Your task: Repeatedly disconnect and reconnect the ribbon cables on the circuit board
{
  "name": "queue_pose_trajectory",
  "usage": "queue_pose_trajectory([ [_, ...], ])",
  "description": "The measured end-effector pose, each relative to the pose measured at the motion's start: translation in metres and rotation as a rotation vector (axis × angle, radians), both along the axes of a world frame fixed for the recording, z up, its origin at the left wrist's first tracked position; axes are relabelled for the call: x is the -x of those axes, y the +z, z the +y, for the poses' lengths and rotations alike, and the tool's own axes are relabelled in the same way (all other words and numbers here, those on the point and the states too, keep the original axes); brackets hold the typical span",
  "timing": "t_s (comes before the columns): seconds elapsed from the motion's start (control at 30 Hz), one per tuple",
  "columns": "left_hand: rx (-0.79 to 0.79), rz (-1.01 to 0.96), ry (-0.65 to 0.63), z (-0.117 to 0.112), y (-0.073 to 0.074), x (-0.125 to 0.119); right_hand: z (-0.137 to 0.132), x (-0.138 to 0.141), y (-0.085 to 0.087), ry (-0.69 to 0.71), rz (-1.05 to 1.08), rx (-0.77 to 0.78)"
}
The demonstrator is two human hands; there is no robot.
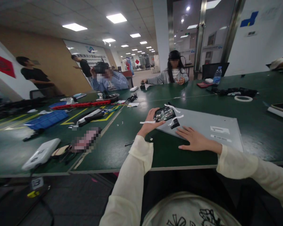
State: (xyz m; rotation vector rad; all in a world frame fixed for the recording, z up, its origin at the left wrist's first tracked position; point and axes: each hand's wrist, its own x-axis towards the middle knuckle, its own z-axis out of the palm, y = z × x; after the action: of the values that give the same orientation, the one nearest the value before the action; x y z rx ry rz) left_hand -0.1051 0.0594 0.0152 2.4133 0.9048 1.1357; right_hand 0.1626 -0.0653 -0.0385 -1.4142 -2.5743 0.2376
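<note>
A green-and-black circuit board [163, 115] with metal parts sits over the left end of a flat grey panel [200, 121]. My left hand [148, 125] grips the board by its left side, thumb along the near edge and fingers at the far corner. Strips of white tape [178, 118] stick out from the board, and a dark piece [175, 123] hangs at its right. My right hand [195, 139] is open, fingers spread and fingertips on the panel's near edge, holding nothing. White labels [219, 130] are stuck on the panel's right part.
Left on the green table lie a white power bank [41, 153], a pixelated pink phone-shaped item [86, 141] and a blue bin [47, 120]. A tape roll [243, 98], black cables [235, 91] and a water bottle [217, 76] stand right. Two people sit opposite.
</note>
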Motion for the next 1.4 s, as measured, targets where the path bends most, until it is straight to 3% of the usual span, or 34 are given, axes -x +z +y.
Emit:
queue_pose_trajectory([
  [0.23,-0.019,0.027,-0.014,-0.004,0.002,-0.003,-0.034,0.016,0.014,0.301,0.14,0.064],
  [0.43,0.067,0.135,0.007,-0.012,-0.001,-0.01,-0.057,0.029,0.021,0.548,0.244,0.065],
  [0.77,0.096,0.261,-0.096,-0.013,-0.016,-0.016,-0.045,0.021,0.028,0.693,0.289,0.038],
  [0.93,0.12,0.29,-0.078,-0.012,-0.023,-0.018,-0.045,0.02,0.026,0.731,0.278,-0.003],
  [1.4,0.201,0.374,-0.074,-0.011,-0.033,-0.028,-0.049,0.019,0.015,0.72,0.209,-0.171],
])
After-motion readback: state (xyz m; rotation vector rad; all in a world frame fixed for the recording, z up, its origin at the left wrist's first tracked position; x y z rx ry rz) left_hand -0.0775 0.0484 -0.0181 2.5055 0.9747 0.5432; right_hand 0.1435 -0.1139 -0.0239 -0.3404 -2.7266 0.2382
